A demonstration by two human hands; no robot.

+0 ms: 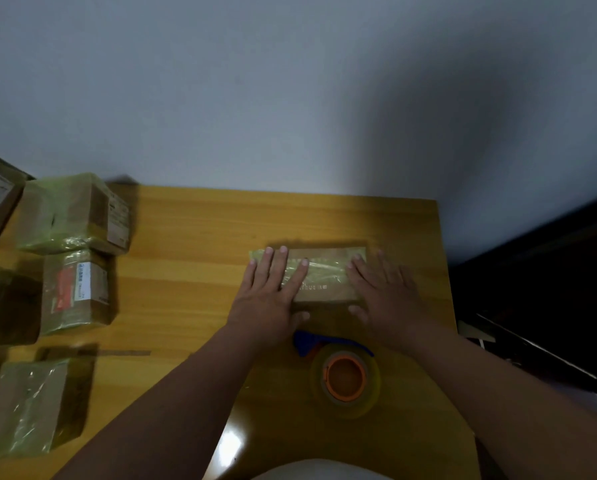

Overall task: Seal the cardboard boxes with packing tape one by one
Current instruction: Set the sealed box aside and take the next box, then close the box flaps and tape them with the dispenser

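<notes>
Cardboard box (319, 276) lies under left hand (268, 295) and right hand (384, 295), fingers straight, spread, pressing its tape (325, 270)

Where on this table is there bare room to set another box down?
Bare wood lies between the taped boxes on the left and the box under both hands, and along the table's far edge. The near right is crowded: the tape roll sits just behind the left hand and right hand.

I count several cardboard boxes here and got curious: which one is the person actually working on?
The flat brown cardboard box mid-table: both hands, left hand and right hand, press flat on it. The other taped boxes sit untouched at the table's left edge.
</notes>
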